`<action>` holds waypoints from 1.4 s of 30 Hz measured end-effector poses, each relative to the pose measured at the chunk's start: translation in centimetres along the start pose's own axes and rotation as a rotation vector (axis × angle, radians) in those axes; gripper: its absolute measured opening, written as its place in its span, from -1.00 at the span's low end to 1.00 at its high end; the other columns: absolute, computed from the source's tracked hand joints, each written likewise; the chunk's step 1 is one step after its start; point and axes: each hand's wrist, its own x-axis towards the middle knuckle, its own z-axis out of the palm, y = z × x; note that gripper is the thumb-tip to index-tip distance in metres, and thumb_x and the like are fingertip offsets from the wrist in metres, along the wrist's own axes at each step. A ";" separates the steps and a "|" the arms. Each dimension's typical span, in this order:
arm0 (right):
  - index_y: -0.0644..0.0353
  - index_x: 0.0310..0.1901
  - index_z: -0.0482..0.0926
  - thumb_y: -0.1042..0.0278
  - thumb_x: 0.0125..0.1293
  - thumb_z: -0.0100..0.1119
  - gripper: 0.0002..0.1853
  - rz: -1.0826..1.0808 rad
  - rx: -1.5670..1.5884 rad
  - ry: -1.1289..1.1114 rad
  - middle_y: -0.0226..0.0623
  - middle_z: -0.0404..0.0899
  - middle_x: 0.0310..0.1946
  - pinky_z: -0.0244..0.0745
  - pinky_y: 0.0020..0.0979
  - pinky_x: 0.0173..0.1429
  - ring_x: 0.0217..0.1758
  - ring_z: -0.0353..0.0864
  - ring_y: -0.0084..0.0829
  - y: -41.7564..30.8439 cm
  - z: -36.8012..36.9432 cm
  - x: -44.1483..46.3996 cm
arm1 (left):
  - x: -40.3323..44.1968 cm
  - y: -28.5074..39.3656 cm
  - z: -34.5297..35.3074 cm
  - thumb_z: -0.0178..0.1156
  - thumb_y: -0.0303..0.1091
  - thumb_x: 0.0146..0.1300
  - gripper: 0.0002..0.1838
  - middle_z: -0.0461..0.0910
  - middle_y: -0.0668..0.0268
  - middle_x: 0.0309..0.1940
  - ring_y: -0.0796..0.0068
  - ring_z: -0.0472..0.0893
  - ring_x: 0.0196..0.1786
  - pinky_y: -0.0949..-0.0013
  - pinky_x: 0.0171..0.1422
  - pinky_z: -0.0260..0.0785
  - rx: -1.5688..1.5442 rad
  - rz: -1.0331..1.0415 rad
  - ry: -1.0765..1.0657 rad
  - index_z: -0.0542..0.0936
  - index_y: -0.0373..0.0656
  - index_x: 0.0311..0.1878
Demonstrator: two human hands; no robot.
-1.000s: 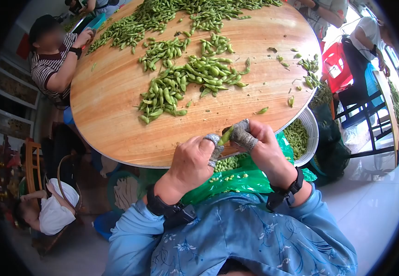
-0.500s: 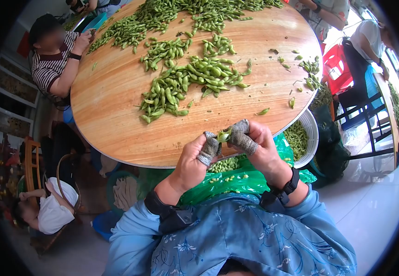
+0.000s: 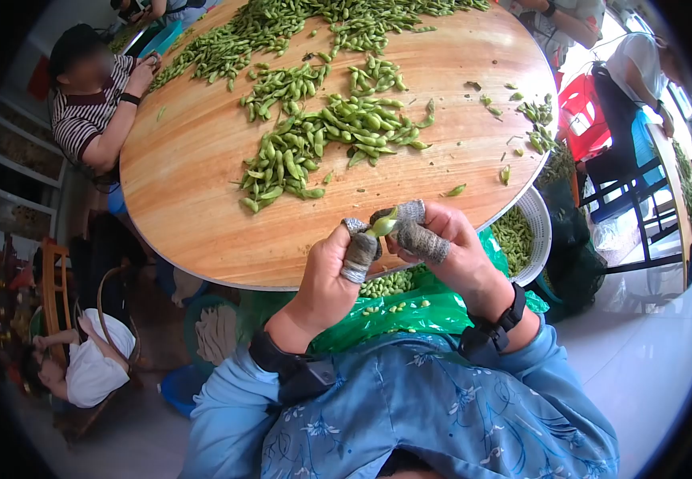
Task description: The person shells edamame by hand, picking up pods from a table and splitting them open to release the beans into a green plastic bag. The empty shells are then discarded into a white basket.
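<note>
Between my two hands, just over the table's near edge, is a green soybean pod (image 3: 383, 227). My left hand (image 3: 336, 259) pinches one end of it with wrapped thumb and finger. From the other side my right hand (image 3: 442, 243) grips the pod, its thumb and finger also in grey fabric covers. Below the hands, shelled green beans (image 3: 390, 284) lie on a green plastic sheet (image 3: 434, 313) across my lap. Ahead on the wooden table (image 3: 202, 215) is a small heap of unshelled pods (image 3: 322, 136).
A larger pile of pods (image 3: 242, 48) covers the table's far side. At right stands a white basket (image 3: 545, 231) with pods in it. A person in a striped shirt (image 3: 94, 112) sits at left, and a child in white (image 3: 94, 359) lies in a chair. Red chair (image 3: 581, 112) at right.
The pod has turned more upright between my fingers, and both hands have shifted slightly. The heaps on the table look the same.
</note>
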 end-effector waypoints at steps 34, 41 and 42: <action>0.32 -0.34 0.45 0.58 -0.03 0.13 -0.84 -0.386 -0.770 0.057 -0.14 0.45 -0.52 0.37 -0.38 -0.35 -0.45 0.48 -0.28 0.0 0.8 0.3 | 0.5 -0.2 -0.6 -0.19 -0.19 0.31 -0.75 0.31 0.42 -0.63 0.70 0.20 -0.66 0.61 -0.65 0.04 -0.615 -0.546 -0.065 0.38 -0.14 -0.32; 0.35 -0.29 0.47 0.50 0.12 0.09 -0.87 0.001 -0.361 0.106 -0.26 0.50 -0.51 0.36 -0.51 -0.35 -0.42 0.39 -0.66 -0.3 1.3 0.3 | 0.4 -0.3 -1.0 -0.14 -0.35 0.28 -0.88 0.34 0.42 -0.63 0.77 0.22 -0.65 0.68 -0.64 0.06 -0.432 -0.401 -0.114 0.36 -0.15 -0.29; 0.34 -0.34 0.46 0.52 0.08 0.10 -0.89 -0.105 -0.465 0.101 -0.24 0.49 -0.52 0.36 -0.47 -0.37 -0.44 0.42 -0.58 -0.2 1.4 0.3 | 0.4 -0.4 -1.1 -0.13 -0.37 0.26 -0.90 0.35 0.41 -0.63 0.77 0.21 -0.66 0.68 -0.64 0.06 -0.439 -0.397 -0.120 0.36 -0.15 -0.29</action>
